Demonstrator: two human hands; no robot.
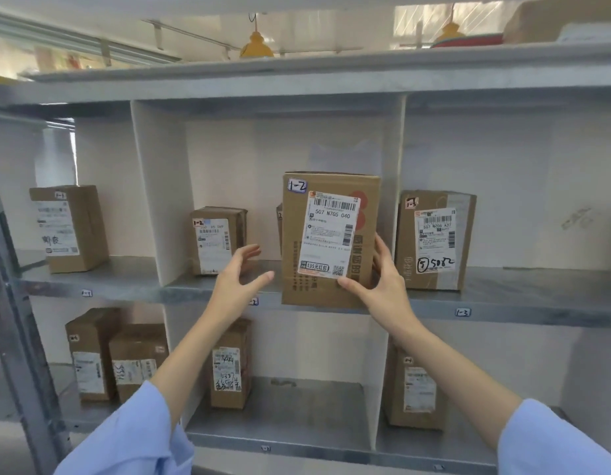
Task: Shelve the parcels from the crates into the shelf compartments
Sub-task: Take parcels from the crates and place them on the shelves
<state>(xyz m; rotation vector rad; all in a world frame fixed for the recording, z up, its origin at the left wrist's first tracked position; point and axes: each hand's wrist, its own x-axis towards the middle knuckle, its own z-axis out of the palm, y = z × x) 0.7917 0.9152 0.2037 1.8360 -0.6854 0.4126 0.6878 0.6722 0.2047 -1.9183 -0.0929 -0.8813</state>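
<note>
My right hand (pixel 383 286) grips the box (pixel 328 234) at its lower right corner. The thumb lies on the front face just under the label, and the other fingers (pixel 383 248) curl round the right side. My left hand (pixel 238 275) is off the box, just beside its left edge, with its fingers spread and holding nothing.

The box stands upright at the front lip of the shelf (pixel 503 296), in the middle compartment, its "1-2" tag facing me. Its bottom edge overlaps the lip, and I cannot tell whether it is fully set down or hangs just in front.

It is plain corrugated card, stiff, so I judge it will take a firm squeeze without denting. One hand at a corner keeps it level, so I take it for fairly light (a guess only, since nothing shows the contents). It is tall for its footprint and could tip if pushed high up. The label looks smooth, so I would keep my grip on bare card.

The best hold, I think, is low on both side faces, left hand matching right, then a push from the lower front. The divider (pixel 396 186) is close on the right and may pinch my fingers. A small box (pixel 216 240) stands farther left in the same compartment.
</note>
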